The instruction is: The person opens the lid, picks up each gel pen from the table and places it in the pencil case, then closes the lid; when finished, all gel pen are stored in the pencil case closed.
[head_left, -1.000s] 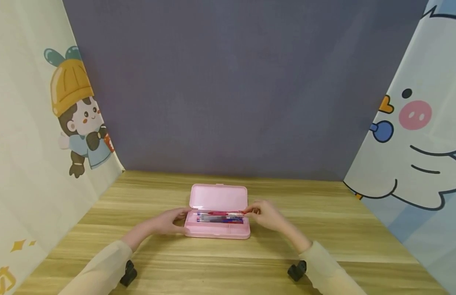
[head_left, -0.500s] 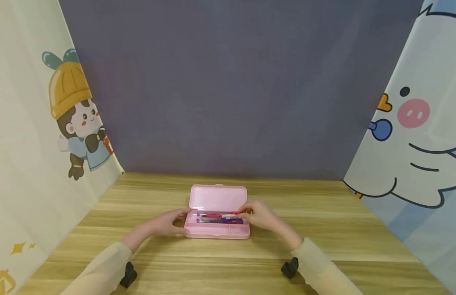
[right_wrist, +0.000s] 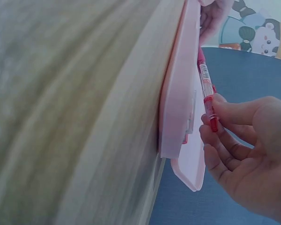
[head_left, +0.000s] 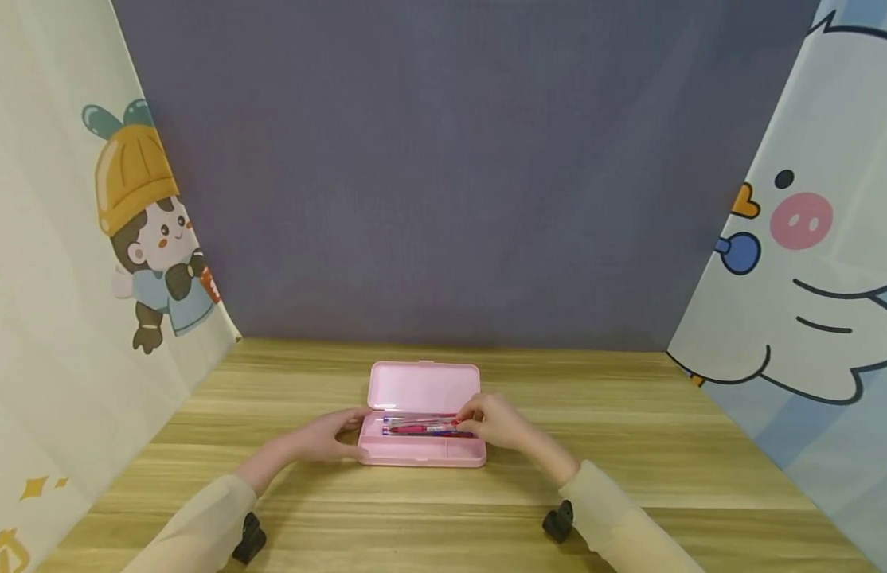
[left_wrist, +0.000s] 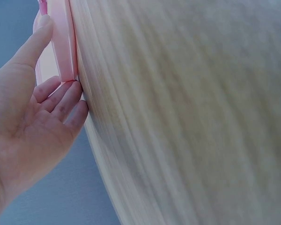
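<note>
A pink pencil case (head_left: 423, 460) lies on the table with its lid (head_left: 423, 387) raised at the back. Several pens (head_left: 408, 419) rest in its long compartment. Between thumb and fingers, my right hand (head_left: 497, 422) pinches a red pen (right_wrist: 207, 91) near one end; in the right wrist view it slants above the case's rim. At the case's left end, my left hand (head_left: 325, 436) holds it, thumb toward the front and fingers toward the back. The left wrist view shows the thumb (left_wrist: 40, 37) against the pink wall and fingertips (left_wrist: 74, 89) at the end of the case.
The wooden table (head_left: 415, 517) extends around the case on all sides. A dark grey panel (head_left: 443, 175) stands behind it, with cartoon-printed sheets at left (head_left: 49, 263) and right (head_left: 845, 318). A small black device (head_left: 558, 521) sits at each wrist.
My right hand has moved left from the case's right edge, bringing the red pen over the other pens and slightly toward the front. My left hand has stayed at the case's left end.
</note>
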The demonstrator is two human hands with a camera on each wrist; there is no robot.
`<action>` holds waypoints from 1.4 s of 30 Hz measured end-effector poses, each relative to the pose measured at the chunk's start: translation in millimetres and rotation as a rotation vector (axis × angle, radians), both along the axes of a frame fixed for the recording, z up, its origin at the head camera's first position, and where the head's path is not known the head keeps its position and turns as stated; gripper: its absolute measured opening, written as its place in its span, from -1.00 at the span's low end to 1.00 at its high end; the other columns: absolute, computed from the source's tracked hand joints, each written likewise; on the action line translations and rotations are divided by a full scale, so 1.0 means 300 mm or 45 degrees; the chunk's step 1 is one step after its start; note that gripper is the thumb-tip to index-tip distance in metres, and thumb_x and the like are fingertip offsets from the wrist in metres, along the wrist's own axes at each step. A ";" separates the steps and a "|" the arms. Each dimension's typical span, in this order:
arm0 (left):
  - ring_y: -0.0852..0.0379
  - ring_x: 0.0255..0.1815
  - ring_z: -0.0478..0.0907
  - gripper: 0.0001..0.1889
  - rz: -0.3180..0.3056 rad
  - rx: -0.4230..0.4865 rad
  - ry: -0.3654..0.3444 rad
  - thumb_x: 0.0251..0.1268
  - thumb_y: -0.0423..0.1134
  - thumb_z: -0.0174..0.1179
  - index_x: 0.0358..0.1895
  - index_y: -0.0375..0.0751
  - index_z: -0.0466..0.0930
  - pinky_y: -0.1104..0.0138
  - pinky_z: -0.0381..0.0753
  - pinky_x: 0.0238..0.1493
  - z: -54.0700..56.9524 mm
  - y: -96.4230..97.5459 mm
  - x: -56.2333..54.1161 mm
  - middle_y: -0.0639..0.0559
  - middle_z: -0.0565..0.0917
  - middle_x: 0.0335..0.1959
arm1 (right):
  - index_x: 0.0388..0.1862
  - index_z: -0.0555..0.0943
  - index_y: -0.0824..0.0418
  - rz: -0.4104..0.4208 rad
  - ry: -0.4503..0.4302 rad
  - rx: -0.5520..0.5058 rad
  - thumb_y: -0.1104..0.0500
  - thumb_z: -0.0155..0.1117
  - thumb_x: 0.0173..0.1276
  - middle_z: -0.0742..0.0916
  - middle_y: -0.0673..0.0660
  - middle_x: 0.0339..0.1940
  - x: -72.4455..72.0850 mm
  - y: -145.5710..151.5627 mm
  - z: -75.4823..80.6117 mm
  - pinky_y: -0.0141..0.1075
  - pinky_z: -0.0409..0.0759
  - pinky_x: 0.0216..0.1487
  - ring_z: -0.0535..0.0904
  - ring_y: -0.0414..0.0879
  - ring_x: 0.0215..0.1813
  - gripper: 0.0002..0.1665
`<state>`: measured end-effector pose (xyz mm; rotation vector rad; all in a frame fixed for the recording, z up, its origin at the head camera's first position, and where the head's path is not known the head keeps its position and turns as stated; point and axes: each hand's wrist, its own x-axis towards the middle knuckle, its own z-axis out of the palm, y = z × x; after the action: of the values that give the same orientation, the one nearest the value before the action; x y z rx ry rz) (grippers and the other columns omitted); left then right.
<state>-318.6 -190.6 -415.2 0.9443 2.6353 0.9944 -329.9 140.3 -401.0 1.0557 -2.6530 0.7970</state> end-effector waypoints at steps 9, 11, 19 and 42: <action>-0.25 0.27 0.38 -0.18 0.011 0.003 -0.007 0.11 -0.02 0.33 0.35 -0.41 0.20 -0.06 0.32 0.33 -0.012 -0.007 -0.008 -0.36 0.39 0.28 | -0.44 0.69 0.21 -0.051 -0.115 0.036 0.22 0.40 0.14 0.66 -0.03 -0.54 -0.009 -0.012 -0.012 -0.53 0.41 -0.51 0.38 -0.35 -0.49 -0.94; -0.25 0.27 0.38 -0.18 0.015 -0.001 -0.012 0.11 -0.01 0.32 0.35 -0.40 0.20 -0.05 0.32 0.33 -0.016 -0.009 -0.012 -0.35 0.38 0.29 | -0.46 0.69 0.20 -0.060 -0.105 0.048 0.21 0.41 0.12 0.65 -0.04 -0.53 -0.010 -0.012 -0.013 -0.52 0.40 -0.50 0.38 -0.33 -0.49 -0.93; -0.25 0.27 0.38 -0.17 0.027 -0.010 -0.024 0.11 0.00 0.32 0.36 -0.39 0.19 -0.05 0.33 0.33 -0.019 -0.012 -0.016 -0.36 0.37 0.29 | -0.44 0.72 0.18 -0.104 -0.093 0.079 0.20 0.37 0.18 0.64 -0.05 -0.53 -0.015 -0.012 -0.015 -0.51 0.41 -0.47 0.40 -0.31 -0.46 -0.93; -0.26 0.29 0.35 -0.18 0.034 -0.003 -0.048 0.10 -0.01 0.33 0.36 -0.36 0.20 -0.06 0.31 0.34 -0.006 -0.010 -0.013 -0.35 0.35 0.30 | -0.31 0.66 0.25 -0.169 -0.048 -0.093 0.23 0.27 0.25 0.67 0.03 -0.49 -0.037 0.002 0.010 -0.50 0.50 -0.45 0.51 -0.24 -0.47 -0.90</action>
<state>-322.5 -193.5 -416.9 0.8832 2.6239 1.0052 -341.1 140.9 -398.0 0.8453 -2.6694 0.8860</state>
